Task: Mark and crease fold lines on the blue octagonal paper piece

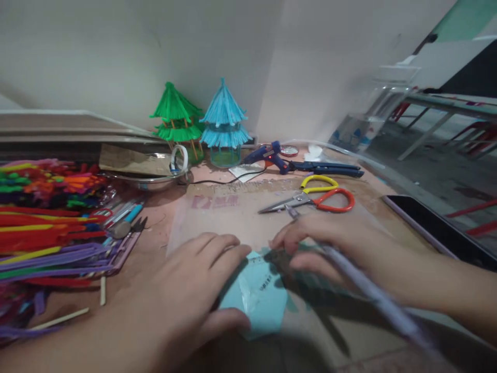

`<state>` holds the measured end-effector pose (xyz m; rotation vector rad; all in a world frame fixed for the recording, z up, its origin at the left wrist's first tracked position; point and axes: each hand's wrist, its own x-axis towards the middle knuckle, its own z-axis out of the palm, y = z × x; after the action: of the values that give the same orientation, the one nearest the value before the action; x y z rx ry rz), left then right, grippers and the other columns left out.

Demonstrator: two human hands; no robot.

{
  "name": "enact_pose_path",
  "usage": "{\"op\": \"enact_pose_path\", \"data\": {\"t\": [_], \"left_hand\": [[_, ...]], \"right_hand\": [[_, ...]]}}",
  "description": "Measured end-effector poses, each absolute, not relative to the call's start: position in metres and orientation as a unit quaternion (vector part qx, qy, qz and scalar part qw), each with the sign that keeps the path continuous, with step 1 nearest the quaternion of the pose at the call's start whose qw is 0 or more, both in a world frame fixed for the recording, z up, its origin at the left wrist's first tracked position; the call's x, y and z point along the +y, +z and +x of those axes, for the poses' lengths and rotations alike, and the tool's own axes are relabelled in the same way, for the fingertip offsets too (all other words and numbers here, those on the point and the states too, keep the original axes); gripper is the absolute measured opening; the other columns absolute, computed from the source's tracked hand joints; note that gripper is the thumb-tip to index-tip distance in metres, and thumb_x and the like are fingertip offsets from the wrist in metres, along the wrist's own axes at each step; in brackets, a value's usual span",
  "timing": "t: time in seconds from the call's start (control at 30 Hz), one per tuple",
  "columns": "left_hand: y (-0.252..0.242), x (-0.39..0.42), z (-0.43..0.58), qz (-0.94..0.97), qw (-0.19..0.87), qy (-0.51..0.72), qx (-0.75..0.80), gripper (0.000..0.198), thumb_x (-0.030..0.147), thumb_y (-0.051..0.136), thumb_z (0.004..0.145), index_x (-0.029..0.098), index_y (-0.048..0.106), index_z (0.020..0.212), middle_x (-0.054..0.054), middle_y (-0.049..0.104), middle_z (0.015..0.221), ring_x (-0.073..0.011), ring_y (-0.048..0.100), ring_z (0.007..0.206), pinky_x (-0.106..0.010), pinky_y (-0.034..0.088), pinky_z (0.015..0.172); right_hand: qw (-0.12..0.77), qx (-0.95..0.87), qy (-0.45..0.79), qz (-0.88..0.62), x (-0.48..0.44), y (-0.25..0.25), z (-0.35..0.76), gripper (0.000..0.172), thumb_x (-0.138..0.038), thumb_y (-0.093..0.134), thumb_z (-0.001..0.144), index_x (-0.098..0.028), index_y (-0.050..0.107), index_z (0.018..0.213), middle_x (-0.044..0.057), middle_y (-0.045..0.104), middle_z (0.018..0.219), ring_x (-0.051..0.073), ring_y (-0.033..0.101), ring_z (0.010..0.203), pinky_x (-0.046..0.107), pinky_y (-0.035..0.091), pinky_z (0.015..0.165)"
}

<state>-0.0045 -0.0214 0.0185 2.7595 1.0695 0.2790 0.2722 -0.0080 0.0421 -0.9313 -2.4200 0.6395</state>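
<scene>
In the head view, a light blue paper piece (267, 303) was seen at the near edge of the tabletop (153, 235), between the two hands. Its left side was covered by the left hand (209, 274), which was spread moderately, with the thumb set apart from the curved fingers; the paper was apparently being kept from sliding. By the right hand (316, 246), a purple pen (368, 285) was held slantwise, its shaft passed under the fingers, presumably so that it stayed ready. The thumb and forefinger were parted narrowly near the paper's far edge; whether anything was pinched there could not be told.

Scissors (305, 199) were laid beyond the right hand, handles turned rightward, probably for easy reach. The glue gun (267, 155) was rested near the far edge, perhaps to keep its nozzle away from the hands. Colored craft stems (46, 223) were heaped along the left edge, seemingly as stock, and a phone (438, 230) was placed at the right edge.
</scene>
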Motion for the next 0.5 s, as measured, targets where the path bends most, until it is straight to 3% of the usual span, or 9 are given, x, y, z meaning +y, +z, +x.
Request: {"op": "enact_pose_path", "data": {"t": [0.1, 0.2, 0.5], "left_hand": [[0.022, -0.010, -0.008, 0.912, 0.157, 0.052, 0.376, 0.082, 0.044, 0.091, 0.075, 0.022, 0.056, 0.145, -0.012, 0.064, 0.146, -0.0364, 0.060, 0.133, -0.052, 0.053, 0.109], [0.020, -0.008, -0.008, 0.900, 0.193, 0.044, 0.388, 0.083, 0.036, 0.089, 0.073, 0.022, 0.054, 0.148, -0.012, 0.063, 0.146, -0.0368, 0.058, 0.135, -0.053, 0.052, 0.111], [0.018, -0.011, -0.005, 0.920, 0.182, 0.051, 0.342, 0.064, 0.031, 0.079, 0.082, 0.021, 0.058, 0.142, -0.012, 0.065, 0.142, -0.0346, 0.056, 0.134, -0.054, 0.049, 0.112]], "right_hand": [[0.193, -0.880, 0.255, -0.352, -0.023, 0.021, 0.271, 0.015, -0.027, 0.072, 0.097, -0.022, 0.061, 0.107, 0.011, 0.074, 0.118, 0.024, 0.071, 0.103, 0.037, 0.057, 0.088], [0.190, -0.891, 0.247, -0.331, -0.028, 0.006, 0.267, 0.016, -0.019, 0.070, 0.097, -0.022, 0.056, 0.103, 0.015, 0.069, 0.131, 0.026, 0.067, 0.115, 0.042, 0.054, 0.098], [0.126, -0.924, 0.154, -0.326, -0.028, 0.011, 0.263, 0.010, -0.011, 0.064, 0.098, -0.020, 0.059, 0.096, 0.005, 0.065, 0.094, 0.020, 0.062, 0.085, 0.030, 0.049, 0.075]]}}
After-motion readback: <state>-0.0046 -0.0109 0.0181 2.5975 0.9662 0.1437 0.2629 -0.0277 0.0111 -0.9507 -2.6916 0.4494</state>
